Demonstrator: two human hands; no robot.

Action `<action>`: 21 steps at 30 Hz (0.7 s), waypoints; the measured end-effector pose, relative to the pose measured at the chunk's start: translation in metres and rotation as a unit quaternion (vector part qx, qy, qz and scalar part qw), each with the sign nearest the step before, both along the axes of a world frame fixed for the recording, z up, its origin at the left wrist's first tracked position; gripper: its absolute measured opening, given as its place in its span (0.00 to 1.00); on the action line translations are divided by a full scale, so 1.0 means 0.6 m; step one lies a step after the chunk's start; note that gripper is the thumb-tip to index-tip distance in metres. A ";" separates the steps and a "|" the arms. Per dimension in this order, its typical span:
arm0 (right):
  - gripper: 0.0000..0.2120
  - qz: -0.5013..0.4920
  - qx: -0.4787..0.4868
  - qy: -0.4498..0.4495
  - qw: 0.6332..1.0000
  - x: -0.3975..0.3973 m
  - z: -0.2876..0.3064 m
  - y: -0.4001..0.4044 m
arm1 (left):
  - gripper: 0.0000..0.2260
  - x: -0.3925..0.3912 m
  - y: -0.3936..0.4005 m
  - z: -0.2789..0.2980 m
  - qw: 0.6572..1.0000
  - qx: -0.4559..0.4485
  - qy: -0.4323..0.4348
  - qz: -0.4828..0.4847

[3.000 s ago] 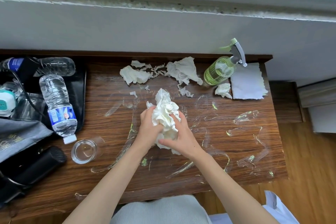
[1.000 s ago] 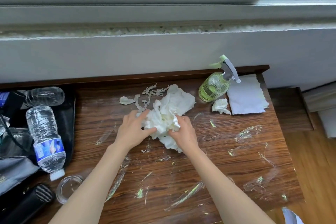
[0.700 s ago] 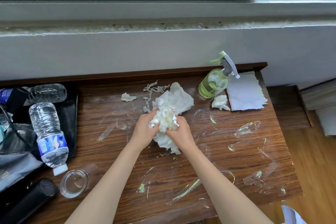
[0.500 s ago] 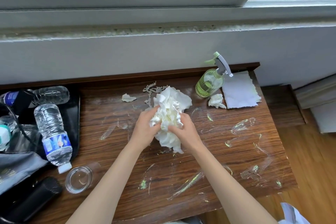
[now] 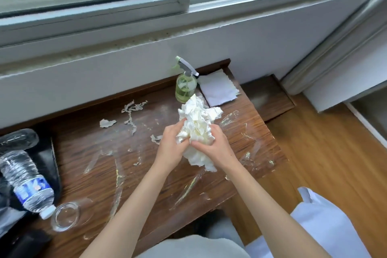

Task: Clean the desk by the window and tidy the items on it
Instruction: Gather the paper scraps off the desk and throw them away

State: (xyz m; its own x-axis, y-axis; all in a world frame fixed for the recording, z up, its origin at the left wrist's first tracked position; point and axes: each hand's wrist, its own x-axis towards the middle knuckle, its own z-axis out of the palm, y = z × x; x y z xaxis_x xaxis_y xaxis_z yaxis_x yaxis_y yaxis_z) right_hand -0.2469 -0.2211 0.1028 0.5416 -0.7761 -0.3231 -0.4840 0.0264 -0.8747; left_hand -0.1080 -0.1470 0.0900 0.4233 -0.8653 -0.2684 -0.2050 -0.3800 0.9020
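Note:
Both hands hold one big wad of crumpled white tissue (image 5: pixel 196 123) lifted above the wooden desk (image 5: pixel 100 159). My left hand (image 5: pixel 170 145) grips its left side and my right hand (image 5: pixel 211 146) grips its right side, fingers curled into the paper. Torn tissue scraps (image 5: pixel 130 114) lie on the desk behind and to the left of the hands. Wet, greenish smears (image 5: pixel 117 176) streak the desk top.
A green spray bottle (image 5: pixel 185 86) stands at the back right beside a flat white paper towel (image 5: pixel 217 88). A water bottle (image 5: pixel 26 182) lies at the left on a black tray (image 5: pixel 47 160), with a glass (image 5: pixel 67 214) on its side nearby. White bag (image 5: pixel 326 224) at lower right.
Over three seconds the hands gathered the loose tissues at the back of the desk into one wad. In the last half second the wad rose and moved right, as the view turned left.

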 end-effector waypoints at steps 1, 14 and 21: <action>0.22 -0.009 -0.005 0.000 1.000 -0.021 0.004 -0.007 | 0.25 -0.018 -0.012 0.004 1.000 0.000 -0.004 -0.008; 0.23 -0.059 -0.058 -0.033 0.996 -0.368 0.028 -0.219 | 0.24 -0.363 -0.244 0.051 0.997 -0.052 -0.007 -0.053; 0.23 -0.107 -0.049 -0.027 0.993 -0.578 0.048 -0.364 | 0.20 -0.568 -0.403 0.077 0.991 -0.090 0.003 -0.101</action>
State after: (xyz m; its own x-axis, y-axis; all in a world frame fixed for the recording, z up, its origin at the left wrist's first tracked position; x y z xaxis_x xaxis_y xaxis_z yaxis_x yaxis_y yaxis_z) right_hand -0.5935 -0.4395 0.1317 0.3761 -0.9009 -0.2166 -0.4296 0.0375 -0.9022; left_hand -0.4490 -0.3890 0.1361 0.2362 -0.9661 -0.1046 -0.2545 -0.1654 0.9528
